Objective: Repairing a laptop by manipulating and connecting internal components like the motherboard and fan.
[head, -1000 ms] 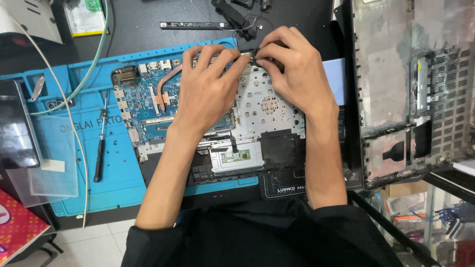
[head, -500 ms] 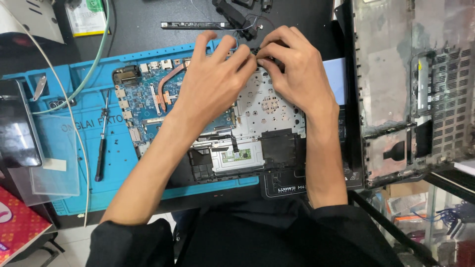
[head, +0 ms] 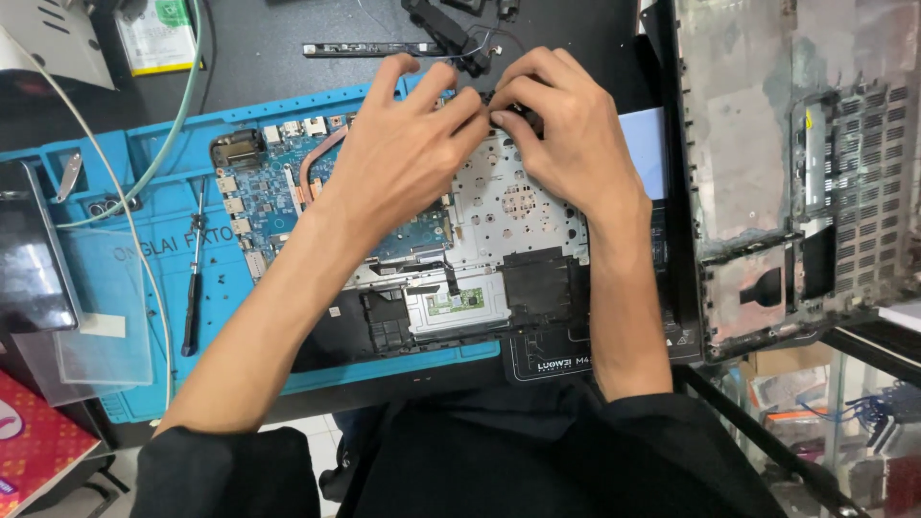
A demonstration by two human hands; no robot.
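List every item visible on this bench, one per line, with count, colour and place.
Opened laptop base: one, black with a silvery perforated plate, centre of bench, under both hands.
Circuit board: one, blue, left part of the laptop base, with a copper pipe across it.
Work mat: one, blue, under the laptop base, left.
Screwdriver: one, black handle, lying on the mat, left.
Laptop bottom cover: one, grey, vented, right side.
Cable: one, pale green, curving at top left.
Narrow strip part: one, black, top centre.
Clear plastic sheet: one, left edge.
Left hand: fingers spread on the laptop base's top edge.
Right hand: fingertips pinching a small dark part there.
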